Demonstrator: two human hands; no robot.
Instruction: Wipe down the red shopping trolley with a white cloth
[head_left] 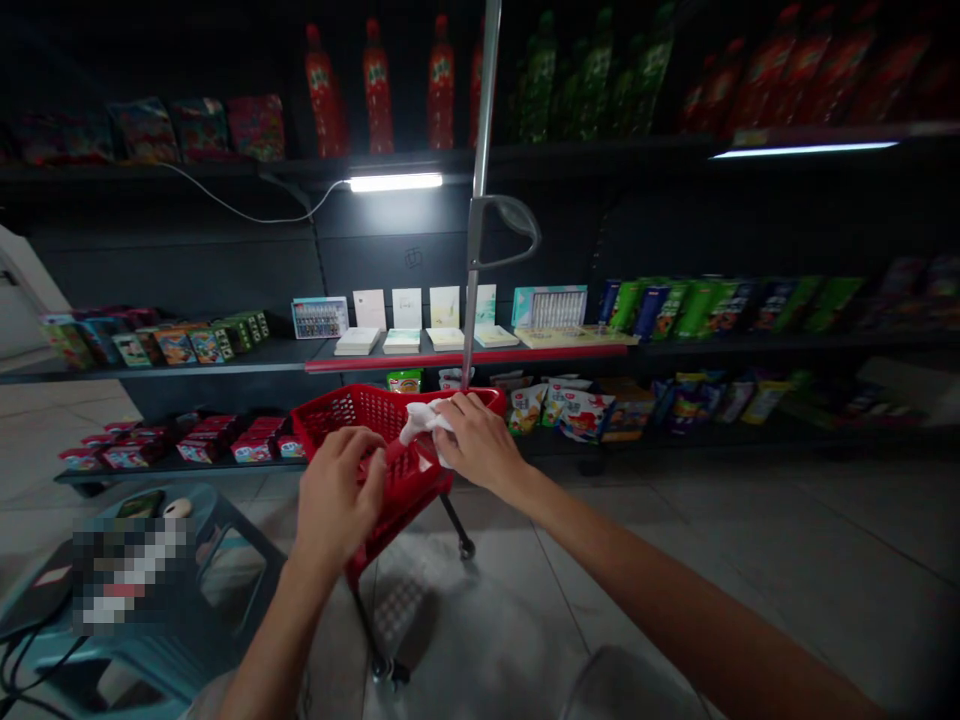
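A red basket cart (319, 409) on thin wheeled legs stands in front of me. My right hand (480, 438) is closed round a crumpled white cloth (426, 416), pressing it on the cart's right rim. The cloth sticks out to the left of my fingers. At the near left side of the cart is my left hand (339, 490), its thumb apart from its bent fingers. I see nothing held in it, and I cannot tell whether it touches the rim. A metal pole (480, 120) with a grey loop handle rises behind the cart.
Behind the cart run dark shelves with books (401, 340), snack bags (585, 413), small boxes (176, 346) and red bottles (377, 85). A blue-grey stool (225, 510) at the lower left carries a dark device (37, 590) with cables. Lit tubes (396, 182) hang under the upper shelf.
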